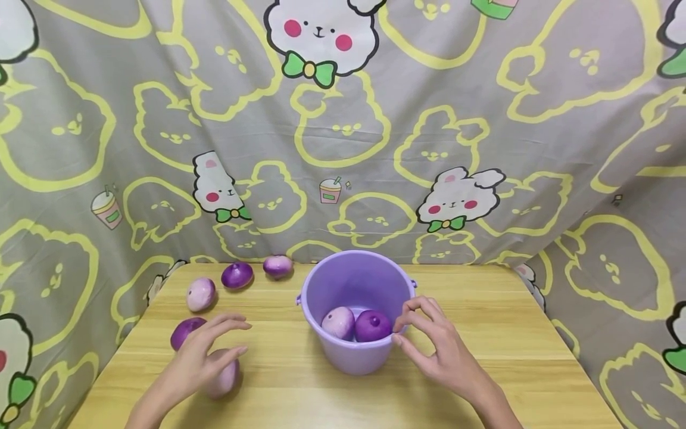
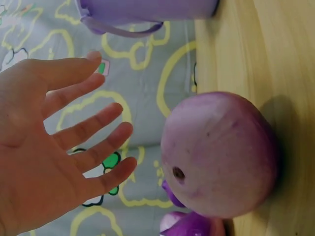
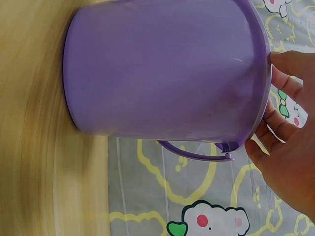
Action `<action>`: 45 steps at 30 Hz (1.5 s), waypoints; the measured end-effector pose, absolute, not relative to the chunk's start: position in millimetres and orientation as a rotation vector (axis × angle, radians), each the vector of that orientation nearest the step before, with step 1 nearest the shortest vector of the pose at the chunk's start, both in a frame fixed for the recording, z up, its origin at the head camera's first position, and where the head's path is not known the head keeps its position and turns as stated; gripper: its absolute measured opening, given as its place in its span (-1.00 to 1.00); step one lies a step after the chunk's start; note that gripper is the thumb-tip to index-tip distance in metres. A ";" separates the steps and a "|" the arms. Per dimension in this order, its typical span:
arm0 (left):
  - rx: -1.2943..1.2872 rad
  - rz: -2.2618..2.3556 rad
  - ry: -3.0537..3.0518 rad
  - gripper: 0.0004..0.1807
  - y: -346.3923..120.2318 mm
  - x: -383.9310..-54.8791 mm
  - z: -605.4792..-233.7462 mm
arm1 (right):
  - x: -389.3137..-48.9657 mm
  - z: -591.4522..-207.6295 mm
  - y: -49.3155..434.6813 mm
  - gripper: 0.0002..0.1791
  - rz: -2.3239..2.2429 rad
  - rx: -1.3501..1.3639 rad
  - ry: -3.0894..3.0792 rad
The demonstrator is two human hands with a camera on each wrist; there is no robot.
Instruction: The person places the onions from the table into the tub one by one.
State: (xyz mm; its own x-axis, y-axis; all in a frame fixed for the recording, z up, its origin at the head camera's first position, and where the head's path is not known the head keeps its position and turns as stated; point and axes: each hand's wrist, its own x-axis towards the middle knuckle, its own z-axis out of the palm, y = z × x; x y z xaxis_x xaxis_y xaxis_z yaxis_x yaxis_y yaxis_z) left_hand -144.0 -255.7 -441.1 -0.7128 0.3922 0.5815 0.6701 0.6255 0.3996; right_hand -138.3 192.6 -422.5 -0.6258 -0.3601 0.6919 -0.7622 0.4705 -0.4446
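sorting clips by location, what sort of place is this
Possibly a small curtained-off filming corner, though the room beyond is hidden: cartoon-print fabric hangs behind and on both sides of a wood-grain table with a purple bucket and onion-like objects.

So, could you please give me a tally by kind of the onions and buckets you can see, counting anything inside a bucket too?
Onions: 7 (5 on the table, 2 inside the bucket)
Buckets: 1 (the purple bucket)
Total: 8
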 end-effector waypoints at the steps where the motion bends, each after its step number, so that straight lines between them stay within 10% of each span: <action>1: -0.835 -0.844 -2.413 -0.42 -257.2 -143.3 -442.2 | -138.2 -422.4 192.5 -0.66 1.035 0.929 -2.210; 45: -0.733 -0.645 -2.627 -0.43 -278.4 -127.6 -483.2 | -138.2 -422.2 192.4 -0.71 1.032 0.923 -2.222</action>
